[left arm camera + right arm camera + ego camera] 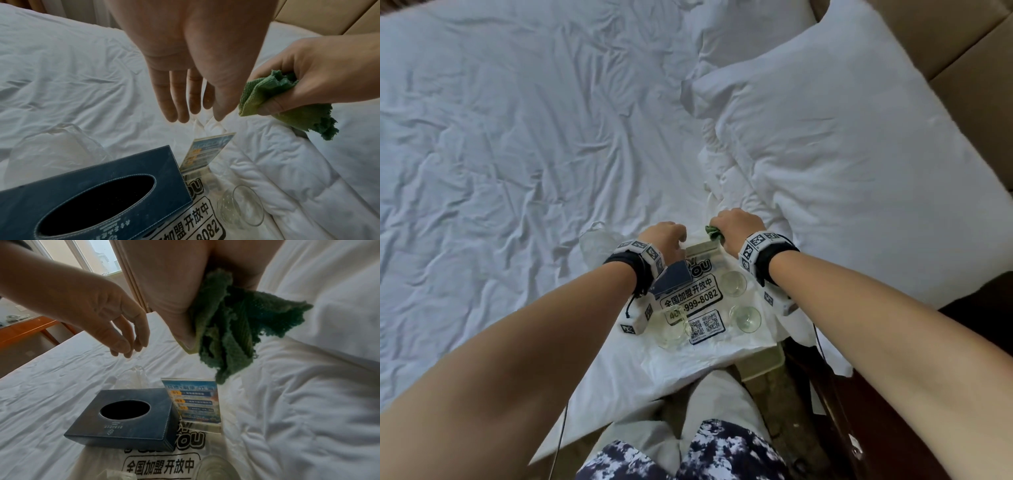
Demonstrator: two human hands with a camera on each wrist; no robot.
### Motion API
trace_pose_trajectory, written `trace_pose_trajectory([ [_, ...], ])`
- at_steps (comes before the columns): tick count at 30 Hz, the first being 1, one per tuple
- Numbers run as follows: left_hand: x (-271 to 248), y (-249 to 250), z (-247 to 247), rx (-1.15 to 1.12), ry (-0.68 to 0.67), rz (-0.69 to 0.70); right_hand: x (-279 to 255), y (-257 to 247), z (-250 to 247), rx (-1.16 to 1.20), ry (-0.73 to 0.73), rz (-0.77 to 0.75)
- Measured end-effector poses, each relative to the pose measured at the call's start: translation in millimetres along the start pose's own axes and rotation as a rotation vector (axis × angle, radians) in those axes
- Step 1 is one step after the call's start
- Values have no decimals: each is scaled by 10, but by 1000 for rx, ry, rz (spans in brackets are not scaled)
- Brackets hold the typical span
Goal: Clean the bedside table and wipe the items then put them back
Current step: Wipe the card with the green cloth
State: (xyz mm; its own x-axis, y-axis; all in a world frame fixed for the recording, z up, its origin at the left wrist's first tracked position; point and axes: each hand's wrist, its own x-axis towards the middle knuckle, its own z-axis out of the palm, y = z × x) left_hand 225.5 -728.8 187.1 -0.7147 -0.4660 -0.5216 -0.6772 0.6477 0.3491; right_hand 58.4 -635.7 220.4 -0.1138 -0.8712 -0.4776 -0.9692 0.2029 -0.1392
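On a white bed (517, 137), a dark blue tissue box (127, 417) sits on a printed plastic bag (698, 301). Above the box hovers the left hand (185, 65), fingers loosely extended, holding nothing. Right of the box stands an acrylic sign (193, 402); above it the right hand (320, 78) grips a green cloth (273, 100).

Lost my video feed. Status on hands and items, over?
Left hand open, over clear acrylic sign stand. Right hand grips green cloth. Dark blue tissue box, glasses on bed; nothing blocking.
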Motion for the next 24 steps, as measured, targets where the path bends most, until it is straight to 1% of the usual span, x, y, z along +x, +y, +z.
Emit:
trace_pose_trajectory([
  [3, -260, -66, 17, 28, 18, 19, -214, -203, 28, 25, 47, 37],
  [7, -638, -183, 154, 79, 25, 68, -562, -592, 214, 67, 76, 107],
  [9, -826, -248, 257, 70, 17, 87, -737, -793, 360, 109, 77, 146],
  [12, -1086, -310, 440, 34, -38, 116, -951, -1034, 615, 165, 83, 195],
  [18, -1366, -433, 948, 14, -135, 52, -1221, -1201, 1144, 253, 45, 276],
  [24, -1360, -559, 1512, 0, -147, -39, -1166, -1215, 1688, 312, -35, 309],
])
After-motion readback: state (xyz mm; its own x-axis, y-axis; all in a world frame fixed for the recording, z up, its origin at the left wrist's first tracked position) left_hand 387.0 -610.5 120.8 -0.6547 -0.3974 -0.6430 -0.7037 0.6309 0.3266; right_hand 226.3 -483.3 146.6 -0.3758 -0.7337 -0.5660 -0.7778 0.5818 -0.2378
